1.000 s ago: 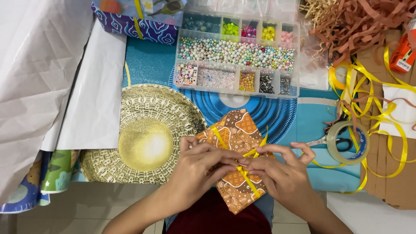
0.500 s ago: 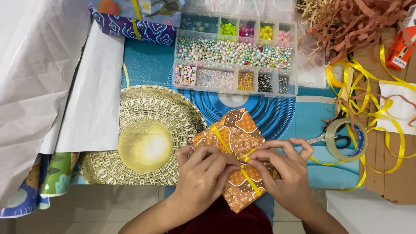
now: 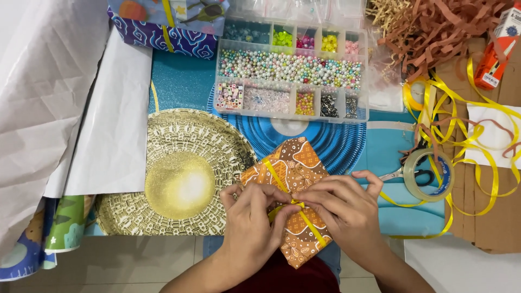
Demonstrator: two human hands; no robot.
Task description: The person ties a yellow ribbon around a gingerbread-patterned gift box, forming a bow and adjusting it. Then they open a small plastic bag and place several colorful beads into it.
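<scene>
Crumpled white tissue paper (image 3: 49, 92) lies at the far left, beside a round gold glitter placemat (image 3: 179, 173) on the table. Just right of it the left hand (image 3: 252, 222) and right hand (image 3: 344, 209) meet over a small parcel wrapped in orange-brown patterned paper (image 3: 296, 163), fingertips of both pinched on the thin yellow ribbon (image 3: 275, 174) crossing it. Above sits a clear plastic compartment box of coloured beads (image 3: 290, 68); farther right lie a roll of clear tape (image 3: 429, 174) and loose yellow ribbon loops.

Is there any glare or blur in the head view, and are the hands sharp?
Head view: even, soft light; bright glare on the gold round mat; left hand, right hand and the orange patterned parcel are sharp; only faint shadows under the hands.
</scene>
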